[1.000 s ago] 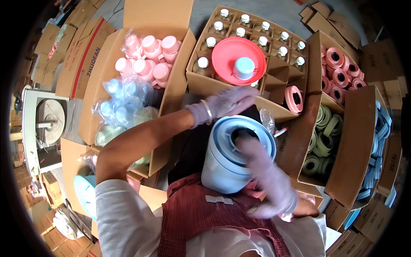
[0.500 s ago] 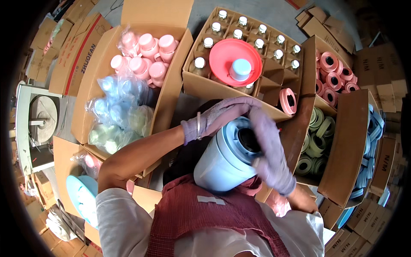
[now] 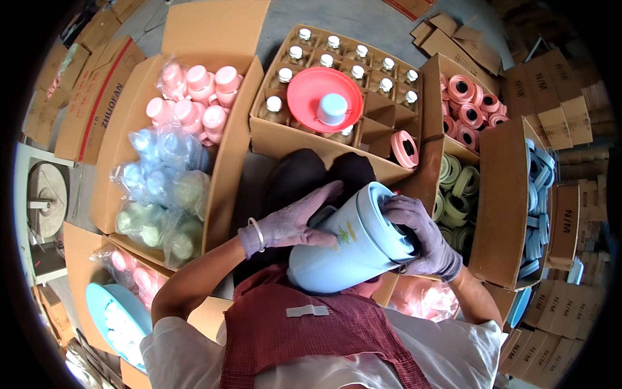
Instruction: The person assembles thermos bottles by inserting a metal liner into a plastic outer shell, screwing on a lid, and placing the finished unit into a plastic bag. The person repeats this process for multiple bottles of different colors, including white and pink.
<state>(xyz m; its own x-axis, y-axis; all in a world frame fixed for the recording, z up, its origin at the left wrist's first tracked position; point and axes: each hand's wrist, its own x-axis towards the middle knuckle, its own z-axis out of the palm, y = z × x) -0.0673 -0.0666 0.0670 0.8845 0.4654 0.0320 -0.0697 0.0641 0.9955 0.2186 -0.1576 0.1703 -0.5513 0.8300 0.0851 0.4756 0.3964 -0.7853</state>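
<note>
While the spread, purple-gloved left hand [image 3: 293, 222] touches a light-blue cylindrical jug [image 3: 346, 256], the curled right hand [image 3: 426, 238] grips its rim.

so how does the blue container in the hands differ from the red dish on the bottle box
The blue container is tall and cylindrical; the red dish is wide and shallow. The container tilts, with the left hand and right hand on it; the dish rests on the bottle box, holding a small blue cup. Both have a round outline.
</note>
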